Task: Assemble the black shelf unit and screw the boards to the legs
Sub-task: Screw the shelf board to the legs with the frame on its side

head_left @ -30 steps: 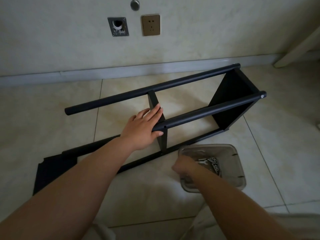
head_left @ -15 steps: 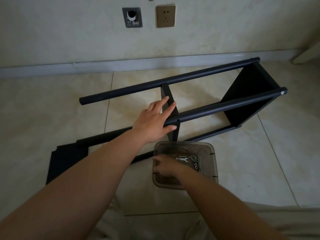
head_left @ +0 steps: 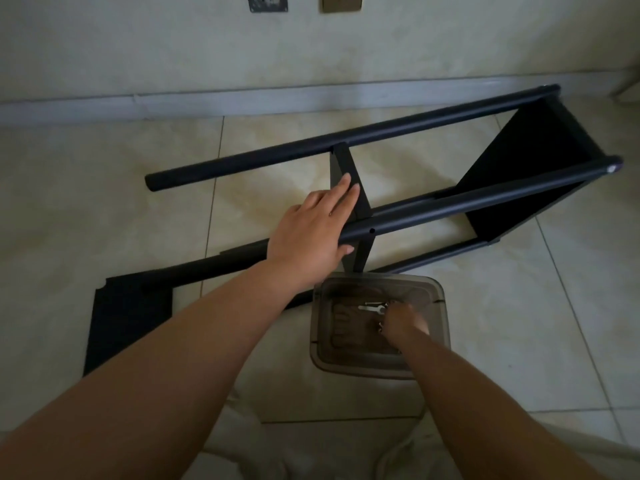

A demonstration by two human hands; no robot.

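Left hand (head_left: pixel 313 230) on shelf leg (head_left: pixel 450 211), right hand (head_left: pixel 401 320) inside hardware tub (head_left: pixel 440 299)

black shelf unit (head_left: pixel 433 209), translucent grey bin (head_left: pixel 440 341), cream floor tiles (head_left: pixel 519 323)

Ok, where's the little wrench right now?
In the head view, the wrench lies inside the clear plastic bin on the floor, lower centre, just left of the right hand and below the shelf's middle board.

arms: bare, no sleeves | left hand (head_left: pixel 310 230), right hand (head_left: pixel 403 320): ungloved (no rings seen)
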